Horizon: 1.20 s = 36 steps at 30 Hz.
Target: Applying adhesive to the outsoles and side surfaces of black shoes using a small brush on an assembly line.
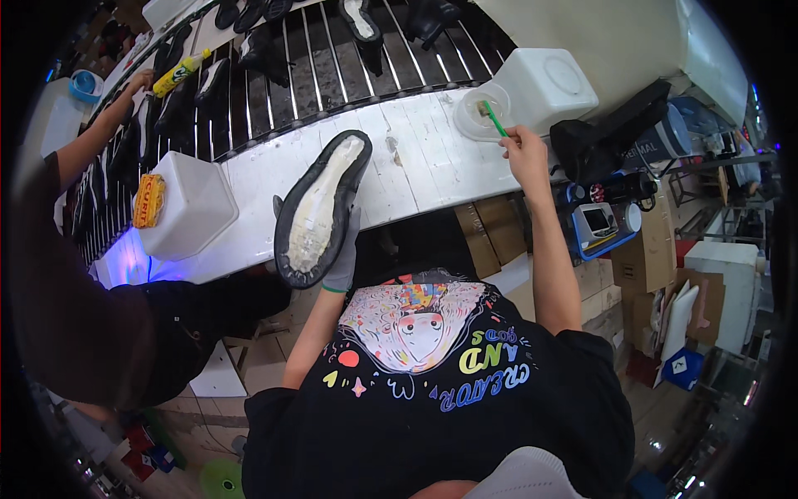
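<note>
Where the black shoe (320,208) overhung the near edge of the white bench (416,170), bottom face up, my left hand (344,263), in a grey glove, was clamped on it from beneath and along its right flank; most of the fingers were hidden behind it. Its broad end pointed toward my body, its narrower end toward the far edge of the bench and the metal-rod rack (312,66). Judged by appearance, the shoe was fairly light, stiff along the pale bottom, softer at the black sides and not fragile. Because the pale face could have been tacky or slick, the advisable hold was on the sides, from below.

My right hand (525,156) was pinched together on the rear of a green-handled brush (496,122), a slim, light and apparently rigid tool best taken by that end. Its tip stood inside the clear cup (462,123), near the bench's right end, just beside the white jug (553,83). The shoe lay left of this second grip, well apart from it.
</note>
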Motion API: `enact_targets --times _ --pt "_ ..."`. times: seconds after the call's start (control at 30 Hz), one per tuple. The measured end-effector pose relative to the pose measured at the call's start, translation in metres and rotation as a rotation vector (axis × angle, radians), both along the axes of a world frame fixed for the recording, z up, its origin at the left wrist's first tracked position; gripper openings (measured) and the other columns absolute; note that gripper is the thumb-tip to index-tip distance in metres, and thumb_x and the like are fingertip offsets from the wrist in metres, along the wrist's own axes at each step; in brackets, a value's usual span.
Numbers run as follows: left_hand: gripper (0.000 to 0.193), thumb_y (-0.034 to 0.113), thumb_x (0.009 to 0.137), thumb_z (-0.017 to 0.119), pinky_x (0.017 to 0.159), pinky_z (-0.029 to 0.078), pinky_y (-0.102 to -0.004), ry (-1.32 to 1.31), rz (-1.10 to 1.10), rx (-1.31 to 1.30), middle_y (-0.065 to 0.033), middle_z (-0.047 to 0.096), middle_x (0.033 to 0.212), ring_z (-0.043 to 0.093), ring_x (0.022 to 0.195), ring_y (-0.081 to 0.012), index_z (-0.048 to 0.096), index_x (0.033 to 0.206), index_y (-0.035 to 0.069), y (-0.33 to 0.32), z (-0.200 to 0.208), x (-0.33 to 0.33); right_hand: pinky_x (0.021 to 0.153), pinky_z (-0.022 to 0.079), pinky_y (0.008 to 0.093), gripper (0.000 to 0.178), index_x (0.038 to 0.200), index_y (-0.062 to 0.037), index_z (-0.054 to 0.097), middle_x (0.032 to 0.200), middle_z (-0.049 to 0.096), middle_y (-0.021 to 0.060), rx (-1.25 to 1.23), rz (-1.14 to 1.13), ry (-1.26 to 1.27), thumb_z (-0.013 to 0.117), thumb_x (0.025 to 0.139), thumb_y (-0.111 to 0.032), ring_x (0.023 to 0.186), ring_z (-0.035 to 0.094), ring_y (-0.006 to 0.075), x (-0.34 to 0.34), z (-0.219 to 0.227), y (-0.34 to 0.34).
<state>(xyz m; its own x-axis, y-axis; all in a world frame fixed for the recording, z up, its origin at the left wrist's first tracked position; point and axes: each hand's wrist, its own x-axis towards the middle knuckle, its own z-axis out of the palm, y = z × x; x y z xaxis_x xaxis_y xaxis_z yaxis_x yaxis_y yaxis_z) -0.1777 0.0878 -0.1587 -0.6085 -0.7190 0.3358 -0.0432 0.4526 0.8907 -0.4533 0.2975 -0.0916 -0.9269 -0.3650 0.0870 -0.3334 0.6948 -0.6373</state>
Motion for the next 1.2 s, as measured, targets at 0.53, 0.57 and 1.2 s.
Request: enact_targets --times 0.53,0.57,1.2 --pt "0.068 0.023 0.083 0.070 0.109 0.027 -0.0348 -0.106 0.025 -0.158 -0.0136 0.038 0.141 0.037 0.129 -0.0265 0.035 0.139 0.005 0.006 0.028 -0.005 0.058 0.044 0.0205 0.016 0.103 -0.0018 0.062 0.084 0.067 0.0047 -0.591 -0.109 -0.413 0.059 0.090 -0.011 0.067 0.056 0.0067 0.001 -0.013 0.000" --pt "0.068 0.023 0.083 0.070 0.109 0.027 -0.0348 -0.091 0.002 -0.147 -0.0136 0.038 0.141 0.037 0.129 -0.0265 0.035 0.139 0.005 0.009 0.038 -0.007 0.058 0.042 0.0197 0.019 0.106 -0.0024 0.062 0.086 0.067 0.0041 -0.588 -0.147 -0.491 0.059 0.090 -0.011 0.066 0.055 0.0067 0.001 -0.010 0.000" --pt "0.065 0.013 0.079 0.073 0.101 0.040 -0.0357 0.060 -0.265 0.713 -0.0120 0.046 0.129 0.049 0.115 -0.0229 0.038 0.133 0.004 0.044 -0.005 -0.016 0.061 0.041 0.0192 0.008 0.086 0.0046 0.065 0.084 0.061 0.0070 -0.601 0.557 -0.637 0.064 0.079 0.007 0.070 0.054 0.0079 0.121 0.081 -0.060"
